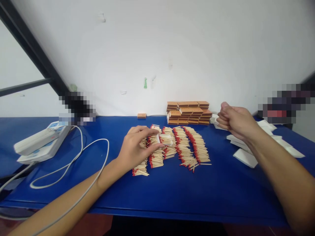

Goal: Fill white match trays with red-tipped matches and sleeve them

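My left hand [134, 146] grips a small white matchbox tray [165, 139] between thumb and fingers, over the rows of matches. Matchsticks lie inside this tray. Around and below it, loose red-headed matches [197, 144] are laid out in several rows, with a few askew at the front. My right hand [233, 121] is raised to the right of the matches, fingers curled in and thumb on top. Whatever it may hold is hidden. Under and beside that hand lie several white paper trays [245, 158].
Orange-brown matchboxes [188, 113] are stacked against the wall, and a single matchbox [141, 115] lies left of them. A white power strip [36, 141] rests on a white box at the left. Its pale cable [107, 147] loops over the blue table [172, 196] and across my left forearm.
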A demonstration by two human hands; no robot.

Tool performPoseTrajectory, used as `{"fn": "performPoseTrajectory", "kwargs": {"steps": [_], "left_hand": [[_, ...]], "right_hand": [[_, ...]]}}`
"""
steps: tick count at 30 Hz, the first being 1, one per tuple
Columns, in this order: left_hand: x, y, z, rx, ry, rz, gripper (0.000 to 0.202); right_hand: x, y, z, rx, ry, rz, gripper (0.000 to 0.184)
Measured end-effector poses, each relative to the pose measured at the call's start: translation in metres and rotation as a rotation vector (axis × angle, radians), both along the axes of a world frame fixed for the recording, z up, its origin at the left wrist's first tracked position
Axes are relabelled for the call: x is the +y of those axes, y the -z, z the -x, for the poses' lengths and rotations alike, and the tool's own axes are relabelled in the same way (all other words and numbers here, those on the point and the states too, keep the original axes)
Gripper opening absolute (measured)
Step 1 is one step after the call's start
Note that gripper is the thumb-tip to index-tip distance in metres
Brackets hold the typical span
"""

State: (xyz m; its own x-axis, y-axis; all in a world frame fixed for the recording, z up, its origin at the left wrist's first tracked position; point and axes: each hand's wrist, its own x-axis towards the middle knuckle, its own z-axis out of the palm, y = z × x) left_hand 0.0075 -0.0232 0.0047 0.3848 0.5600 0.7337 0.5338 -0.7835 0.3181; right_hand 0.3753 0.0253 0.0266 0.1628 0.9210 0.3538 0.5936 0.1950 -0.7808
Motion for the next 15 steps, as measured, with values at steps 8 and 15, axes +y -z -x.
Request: {"fn": "performPoseTrajectory", "kwargs": {"steps": [8, 15], "left_hand": [[0.004, 0.002, 0.004, -0.003, -0.013, 0.028, 0.036], [0.005, 0.006, 0.001, 0.014, 0.002, 0.016, 0.035]], "right_hand": [[-0.006, -0.023, -0.002, 0.379, 0.067, -0.095, 0.050], [-0.010, -0.030, -0.086, 0.365, 0.538, -0.539, 0.037]]}}
